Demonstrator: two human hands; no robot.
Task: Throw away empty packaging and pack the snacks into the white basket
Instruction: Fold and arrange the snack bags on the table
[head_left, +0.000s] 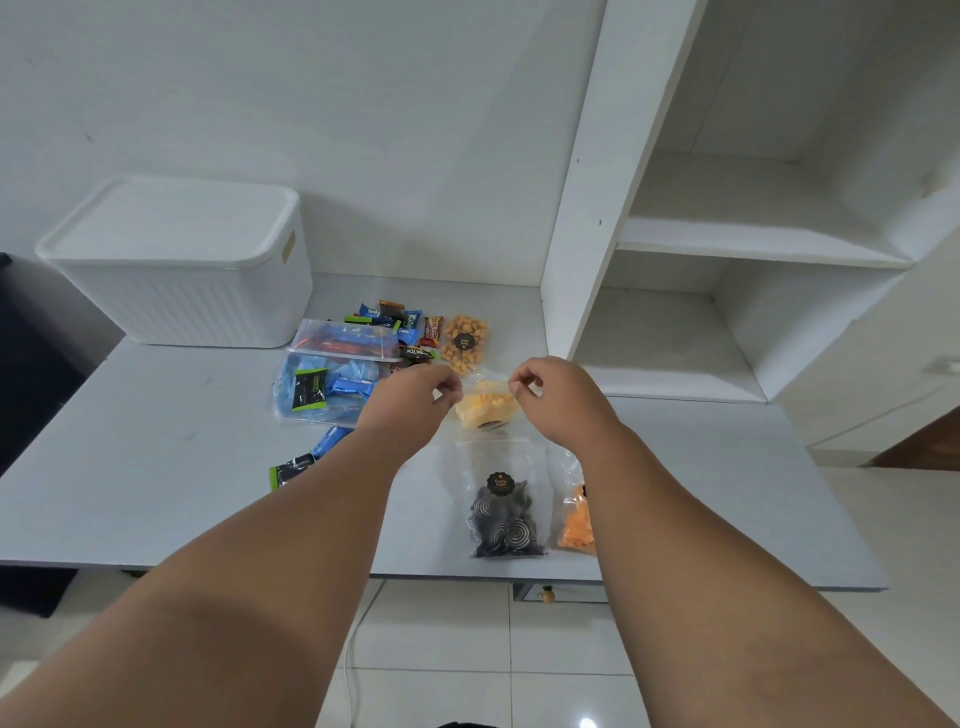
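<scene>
Packing had barely begun, by our reading. The white basket (182, 296) sat at the far left of the table (156, 467) with its lid (171, 218) on, and every snack we could see lay outside it. Our left hand (415, 397) and right hand (545, 389) each pinched a top corner of a clear bag of yellow crisps (485, 410) at mid-table. We counted four clear snack bags:

- the yellow one in our hands
- golden nuts (464, 343) beyond it
- dark spiral biscuits (501, 514) nearer
- orange crisps (574, 525) to their right, partly hidden by our arm

Two zip pouches (322, 400) of sweets lay to the left. The loose wrapped bars (405, 325) were too jumbled to count. No bin showed.
</scene>
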